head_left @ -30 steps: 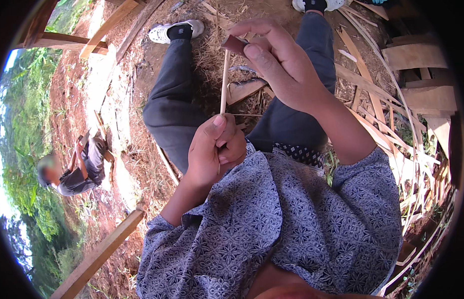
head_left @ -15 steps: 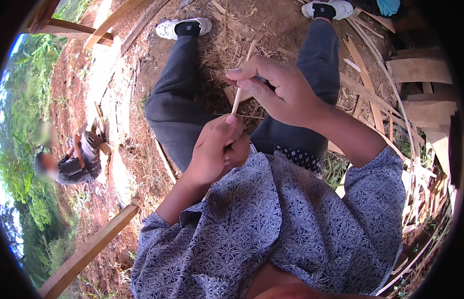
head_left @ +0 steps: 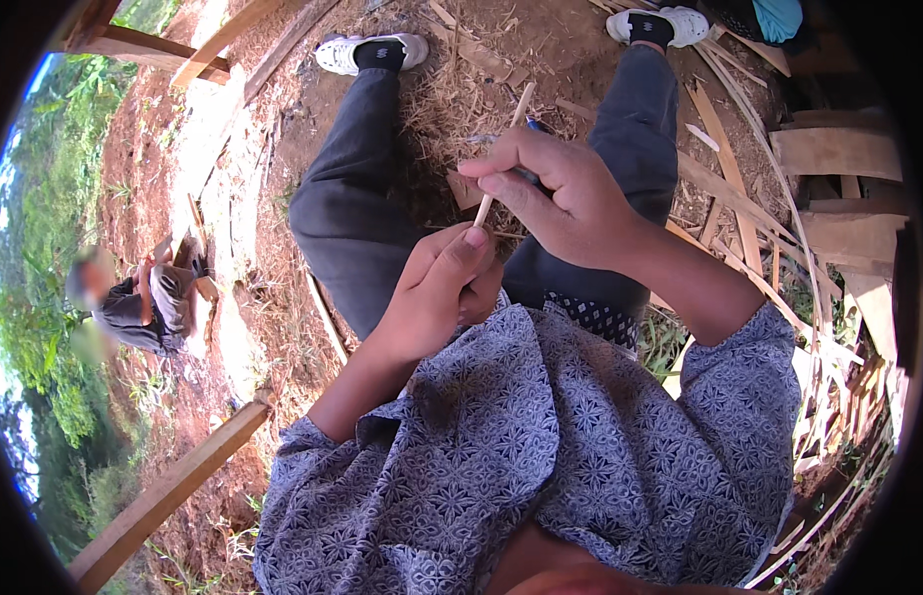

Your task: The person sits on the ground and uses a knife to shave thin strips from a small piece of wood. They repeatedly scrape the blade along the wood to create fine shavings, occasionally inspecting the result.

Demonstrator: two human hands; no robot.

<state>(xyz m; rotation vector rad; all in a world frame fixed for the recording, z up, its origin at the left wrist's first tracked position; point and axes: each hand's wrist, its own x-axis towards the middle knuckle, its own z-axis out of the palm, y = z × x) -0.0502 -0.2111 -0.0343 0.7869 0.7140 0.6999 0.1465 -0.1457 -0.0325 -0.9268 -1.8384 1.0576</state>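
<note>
A thin, pale wooden stick (head_left: 522,106) slants up and away in front of my lap. My left hand (head_left: 444,278) is closed around its lower end, the thumb lying along it. Higher up, my right hand (head_left: 556,188) is closed with forefinger and thumb at the stick, which passes behind these fingers. Something dark shows in the hollow of the right hand; most of it is hidden, and I cannot make out its kind. A small blue thing (head_left: 537,125) peeks out just beyond the right knuckles.
Wood strips and shavings litter the ground between and beyond my legs. Split boards (head_left: 838,154) are stacked at right, with long thin strips (head_left: 828,397) below them. A wooden beam (head_left: 174,491) crosses the lower left. Another person (head_left: 144,307) sits low at far left.
Both hands and the stick have shifted slightly right in the view, and the right hand slightly nearer me. The blue thing beyond the right knuckles now shows. The seated person's posture has changed.
</note>
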